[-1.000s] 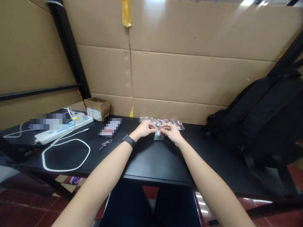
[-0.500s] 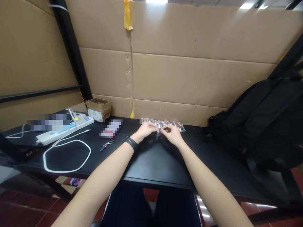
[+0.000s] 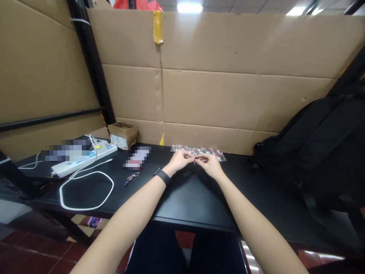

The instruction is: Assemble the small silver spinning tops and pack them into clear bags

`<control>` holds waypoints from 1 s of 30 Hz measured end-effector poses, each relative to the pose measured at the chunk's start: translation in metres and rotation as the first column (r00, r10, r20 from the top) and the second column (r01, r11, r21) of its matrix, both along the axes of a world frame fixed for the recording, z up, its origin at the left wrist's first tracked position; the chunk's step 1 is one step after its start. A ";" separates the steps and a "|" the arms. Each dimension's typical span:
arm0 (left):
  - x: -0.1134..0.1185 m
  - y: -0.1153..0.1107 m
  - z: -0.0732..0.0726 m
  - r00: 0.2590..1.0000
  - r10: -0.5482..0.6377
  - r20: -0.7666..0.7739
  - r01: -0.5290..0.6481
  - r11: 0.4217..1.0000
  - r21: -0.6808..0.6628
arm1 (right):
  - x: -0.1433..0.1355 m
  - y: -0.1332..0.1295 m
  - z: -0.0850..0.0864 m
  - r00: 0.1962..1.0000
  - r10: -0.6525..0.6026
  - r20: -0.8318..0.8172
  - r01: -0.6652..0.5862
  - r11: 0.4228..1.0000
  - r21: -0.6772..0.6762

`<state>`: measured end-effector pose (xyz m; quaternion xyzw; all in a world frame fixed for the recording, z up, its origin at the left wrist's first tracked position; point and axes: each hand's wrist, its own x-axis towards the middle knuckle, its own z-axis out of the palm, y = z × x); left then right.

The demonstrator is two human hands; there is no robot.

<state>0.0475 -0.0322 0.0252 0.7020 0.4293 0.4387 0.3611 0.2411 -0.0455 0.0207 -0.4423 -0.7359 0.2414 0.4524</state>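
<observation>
My left hand (image 3: 181,160), with a black watch (image 3: 162,175) on its wrist, is closed in a pinch. Opposite it, my right hand (image 3: 210,164) pinches too, the fingertips of both hands almost meeting. Between them they hold a small clear plastic packet (image 3: 194,164), seen nearly edge-on; its contents cannot be made out. Just behind the hands a row of clear plastic packets (image 3: 219,154) with red bits inside lies on the black table (image 3: 188,201). My fingers hide part of that row.
To the left are a small open cardboard box (image 3: 123,135), a white power strip (image 3: 85,160), a looped white cable (image 3: 85,208), a keychain (image 3: 131,178) and a blurred-out flat item (image 3: 138,158). A black backpack (image 3: 316,152) stands at right. A cardboard wall (image 3: 205,99) closes the back.
The packet between my fingers has turned from showing its clear face to nearly edge-on. Both hands stay pinched close together. The view has shifted slightly, so the scene sits a little lower and further right.
</observation>
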 end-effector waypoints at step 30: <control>0.003 -0.005 0.001 0.983 0.107 -0.146 -0.103 0.994 0.036 | -0.005 -0.011 0.010 0.944 -0.168 0.283 0.105 0.969 0.225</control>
